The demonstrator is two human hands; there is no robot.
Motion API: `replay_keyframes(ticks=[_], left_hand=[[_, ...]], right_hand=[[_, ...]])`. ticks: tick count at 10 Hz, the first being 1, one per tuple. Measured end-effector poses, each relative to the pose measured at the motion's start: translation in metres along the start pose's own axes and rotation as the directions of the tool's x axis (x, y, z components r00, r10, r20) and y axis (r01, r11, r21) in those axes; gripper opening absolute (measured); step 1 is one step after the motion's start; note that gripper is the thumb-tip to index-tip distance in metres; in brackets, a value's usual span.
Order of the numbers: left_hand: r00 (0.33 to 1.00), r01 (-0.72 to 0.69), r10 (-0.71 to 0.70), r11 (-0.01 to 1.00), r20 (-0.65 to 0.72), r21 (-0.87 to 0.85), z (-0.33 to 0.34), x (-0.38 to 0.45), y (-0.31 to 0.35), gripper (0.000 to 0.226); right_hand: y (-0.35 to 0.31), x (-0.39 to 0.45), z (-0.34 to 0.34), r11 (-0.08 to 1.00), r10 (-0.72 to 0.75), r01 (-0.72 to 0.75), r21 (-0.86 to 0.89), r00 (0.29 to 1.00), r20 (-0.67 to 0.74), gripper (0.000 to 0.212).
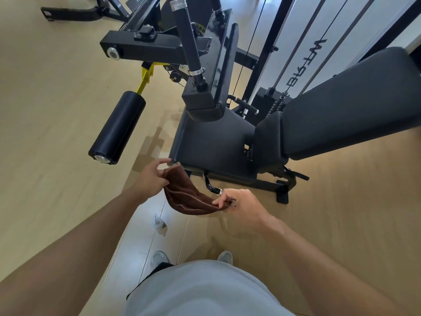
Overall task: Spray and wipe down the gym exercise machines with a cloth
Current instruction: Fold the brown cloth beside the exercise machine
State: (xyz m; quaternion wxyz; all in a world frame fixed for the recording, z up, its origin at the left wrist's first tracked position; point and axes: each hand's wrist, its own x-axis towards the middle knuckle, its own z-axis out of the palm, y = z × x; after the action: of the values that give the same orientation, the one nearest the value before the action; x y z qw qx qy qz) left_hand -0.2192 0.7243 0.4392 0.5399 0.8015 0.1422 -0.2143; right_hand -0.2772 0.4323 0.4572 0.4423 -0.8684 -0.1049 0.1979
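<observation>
A brown cloth [186,195] hangs slack between both hands, just in front of the black seat pad [211,142] of a gym machine. My left hand [151,179] pinches the cloth's upper left end near the seat's front corner. My right hand [239,201] pinches the lower right end beside a chrome-tipped black lever [213,187] under the seat. A clear spray bottle [159,224] stands on the floor below the cloth, near my feet.
The machine's black backrest [350,106] rises to the right. A black foam leg roller [117,131] on a yellow arm juts out at the left. A handle post [189,42] and frame overhang the seat. Weight stack cables [303,55] run behind. Wooden floor [45,110] lies all around.
</observation>
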Motion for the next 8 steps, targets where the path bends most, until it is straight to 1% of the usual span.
replay_keyframes(ticks=[1,2,3,4,5,6,7,8], left_hand=[[0.980,-0.141,0.130,0.988,0.150,0.067,0.015,-0.009,0.027,0.068],[0.962,-0.214,0.202,0.976,0.183,0.043,0.033,-0.016,0.041,0.062],[0.991,-0.129,0.128,0.990,-0.037,-0.051,0.040,-0.008,0.038,0.051],[0.961,0.073,-0.106,0.988,-0.255,-0.134,0.029,0.002,0.022,0.044],[0.918,0.184,-0.217,0.974,-0.332,-0.130,0.011,0.005,-0.007,0.027],[0.907,0.307,-0.352,0.928,-0.232,-0.210,0.004,0.005,-0.036,0.027],[0.885,0.396,-0.459,0.830,-0.078,-0.392,0.009,0.003,-0.050,0.029],[0.849,0.425,-0.528,0.688,-0.004,-0.588,0.020,0.003,-0.058,0.040]], right_hand=[[-0.030,0.013,-0.003,0.997,-0.065,0.069,-0.045,0.995,0.081,0.025],[-0.050,0.020,-0.009,0.997,-0.055,0.065,-0.052,0.986,0.160,0.019],[-0.058,0.016,-0.014,0.999,-0.030,0.018,0.046,0.965,0.260,0.020],[-0.055,0.008,-0.017,0.982,0.040,-0.091,0.166,0.957,0.286,0.022],[-0.045,0.002,-0.024,0.964,0.070,-0.123,0.235,0.973,0.222,0.019],[-0.037,0.001,-0.030,0.970,0.070,-0.089,0.227,0.994,0.089,0.016],[-0.038,0.006,-0.030,0.979,0.026,-0.030,0.203,0.999,0.020,0.013],[-0.046,0.011,-0.027,0.985,-0.032,0.027,0.172,0.999,0.027,0.015]])
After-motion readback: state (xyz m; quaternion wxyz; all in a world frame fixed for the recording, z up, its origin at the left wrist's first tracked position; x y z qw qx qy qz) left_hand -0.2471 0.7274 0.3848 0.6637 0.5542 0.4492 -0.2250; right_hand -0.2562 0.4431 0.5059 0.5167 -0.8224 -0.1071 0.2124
